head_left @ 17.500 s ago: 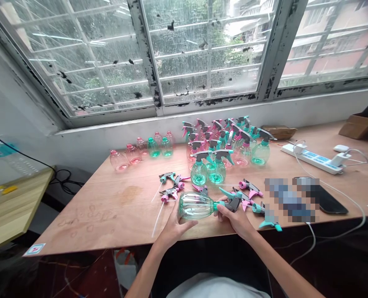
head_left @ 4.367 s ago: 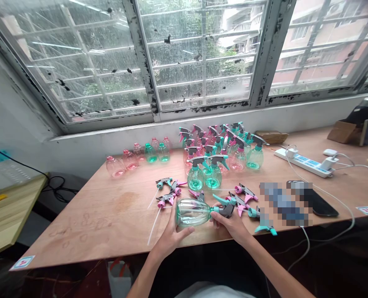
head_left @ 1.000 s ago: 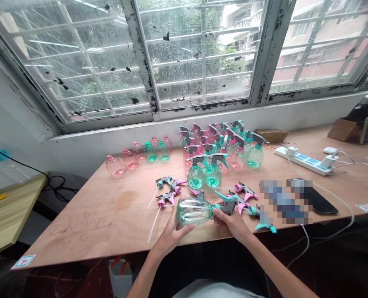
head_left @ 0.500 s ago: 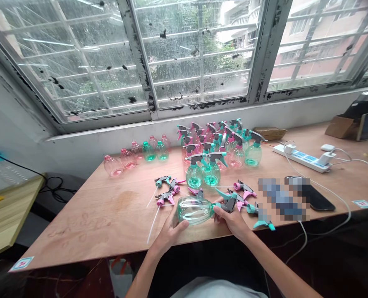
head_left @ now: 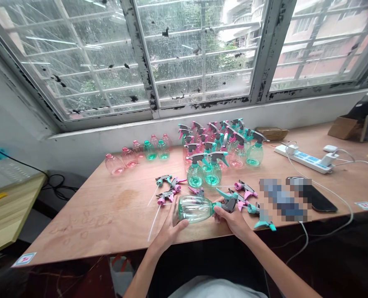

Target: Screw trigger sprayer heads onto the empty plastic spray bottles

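Note:
A clear green spray bottle (head_left: 195, 209) lies sideways in my hands above the table's front part. My left hand (head_left: 172, 223) is closed round its base. At the neck, my right hand (head_left: 229, 218) grips the teal and grey spray head (head_left: 227, 203), which sits against the bottle's mouth; whether it is fully screwed on I cannot tell. Loose pink and grey spray heads (head_left: 166, 197) with white tubes lie left of the bottle. More loose heads, one pink (head_left: 246, 189) and one teal (head_left: 265, 225), lie to the right. Behind stand several spray bottles with heads fitted (head_left: 213, 174).
Headless pink and green bottles (head_left: 130, 157) stand at the back left. On the right lie a white power strip (head_left: 303, 158), a black phone (head_left: 320, 198) and a white cable (head_left: 342, 221). A cardboard box (head_left: 342, 127) stands at the far right, below the windows.
The view has shifted very slightly. Both hands keep the same hold on the bottle and its spray head, with no clear movement of either.

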`<state>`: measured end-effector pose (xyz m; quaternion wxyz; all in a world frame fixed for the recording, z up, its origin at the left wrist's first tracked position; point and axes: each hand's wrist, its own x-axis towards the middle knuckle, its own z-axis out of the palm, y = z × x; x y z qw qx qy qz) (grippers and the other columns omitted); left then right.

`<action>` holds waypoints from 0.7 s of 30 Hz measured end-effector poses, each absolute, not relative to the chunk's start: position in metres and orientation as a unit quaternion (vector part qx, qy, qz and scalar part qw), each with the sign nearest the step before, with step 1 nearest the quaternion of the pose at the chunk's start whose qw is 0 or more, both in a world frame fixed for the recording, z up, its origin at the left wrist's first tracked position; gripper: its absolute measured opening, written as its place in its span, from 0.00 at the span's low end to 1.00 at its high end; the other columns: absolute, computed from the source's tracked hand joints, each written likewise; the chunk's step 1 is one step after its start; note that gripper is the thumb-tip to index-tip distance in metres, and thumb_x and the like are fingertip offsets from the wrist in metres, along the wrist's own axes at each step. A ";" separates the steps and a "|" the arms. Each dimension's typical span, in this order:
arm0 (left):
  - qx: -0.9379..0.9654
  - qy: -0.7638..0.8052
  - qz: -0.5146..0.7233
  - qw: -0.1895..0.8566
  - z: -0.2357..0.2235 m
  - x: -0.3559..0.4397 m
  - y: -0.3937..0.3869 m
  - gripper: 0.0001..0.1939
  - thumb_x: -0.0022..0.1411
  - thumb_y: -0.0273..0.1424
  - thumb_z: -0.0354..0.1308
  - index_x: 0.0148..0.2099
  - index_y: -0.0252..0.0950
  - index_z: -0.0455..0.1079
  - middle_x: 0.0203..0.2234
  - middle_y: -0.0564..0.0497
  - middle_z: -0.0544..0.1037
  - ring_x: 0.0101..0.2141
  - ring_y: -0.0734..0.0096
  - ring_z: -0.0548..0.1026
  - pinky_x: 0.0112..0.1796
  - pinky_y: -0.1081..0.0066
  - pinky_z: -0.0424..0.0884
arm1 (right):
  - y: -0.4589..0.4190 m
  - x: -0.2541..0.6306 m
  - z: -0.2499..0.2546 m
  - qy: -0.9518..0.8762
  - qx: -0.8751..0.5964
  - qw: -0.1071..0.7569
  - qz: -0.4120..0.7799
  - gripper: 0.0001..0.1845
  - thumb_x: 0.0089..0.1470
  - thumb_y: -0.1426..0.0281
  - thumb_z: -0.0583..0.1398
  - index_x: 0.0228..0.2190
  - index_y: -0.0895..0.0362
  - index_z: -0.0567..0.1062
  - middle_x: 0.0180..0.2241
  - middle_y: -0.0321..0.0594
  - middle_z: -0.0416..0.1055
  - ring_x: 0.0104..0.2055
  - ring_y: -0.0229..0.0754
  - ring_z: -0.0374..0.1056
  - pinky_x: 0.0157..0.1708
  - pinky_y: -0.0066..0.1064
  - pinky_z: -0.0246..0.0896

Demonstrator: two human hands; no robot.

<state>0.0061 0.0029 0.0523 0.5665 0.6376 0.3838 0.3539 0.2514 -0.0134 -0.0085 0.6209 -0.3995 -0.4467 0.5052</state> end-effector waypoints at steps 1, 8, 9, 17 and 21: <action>0.638 0.384 0.351 0.568 0.053 0.006 0.003 0.49 0.63 0.49 0.64 0.76 0.45 0.43 0.73 0.47 0.56 0.72 0.45 0.50 0.69 0.50 0.53 | -0.013 0.251 -0.009 -0.448 -0.399 0.621 0.505 0.16 0.54 0.57 0.71 0.30 0.54 0.75 0.20 0.33 0.75 0.20 0.39 0.67 0.24 0.31 0.62; 0.643 0.354 0.357 0.578 0.043 0.009 0.005 0.55 0.59 0.41 0.70 0.76 0.52 0.37 0.74 0.51 0.51 0.71 0.49 0.53 0.69 0.52 0.54 | -0.014 0.252 -0.008 -0.452 -0.396 0.612 0.514 0.15 0.55 0.57 0.70 0.30 0.54 0.76 0.20 0.33 0.75 0.21 0.39 0.68 0.24 0.31 0.63; 0.642 0.350 0.360 0.580 0.041 0.009 0.006 0.55 0.60 0.41 0.69 0.76 0.54 0.35 0.75 0.52 0.47 0.72 0.49 0.53 0.68 0.53 0.54 | -0.014 0.252 -0.007 -0.453 -0.395 0.610 0.517 0.15 0.55 0.57 0.70 0.30 0.54 0.76 0.21 0.33 0.75 0.21 0.39 0.68 0.24 0.31 0.63; 0.633 0.362 0.359 0.582 0.042 0.008 0.006 0.53 0.63 0.42 0.67 0.77 0.46 0.36 0.73 0.45 0.54 0.71 0.46 0.54 0.68 0.53 0.56 | -0.017 0.250 -0.001 -0.455 -0.390 0.600 0.530 0.15 0.53 0.58 0.72 0.34 0.54 0.76 0.21 0.32 0.75 0.21 0.38 0.67 0.23 0.30 0.63; 0.637 0.354 0.357 0.584 0.040 0.009 0.006 0.51 0.63 0.43 0.67 0.77 0.44 0.40 0.70 0.43 0.62 0.69 0.45 0.59 0.68 0.51 0.57 | -0.017 0.250 -0.001 -0.458 -0.388 0.597 0.532 0.15 0.54 0.59 0.72 0.32 0.55 0.75 0.22 0.33 0.77 0.20 0.37 0.67 0.23 0.29 0.63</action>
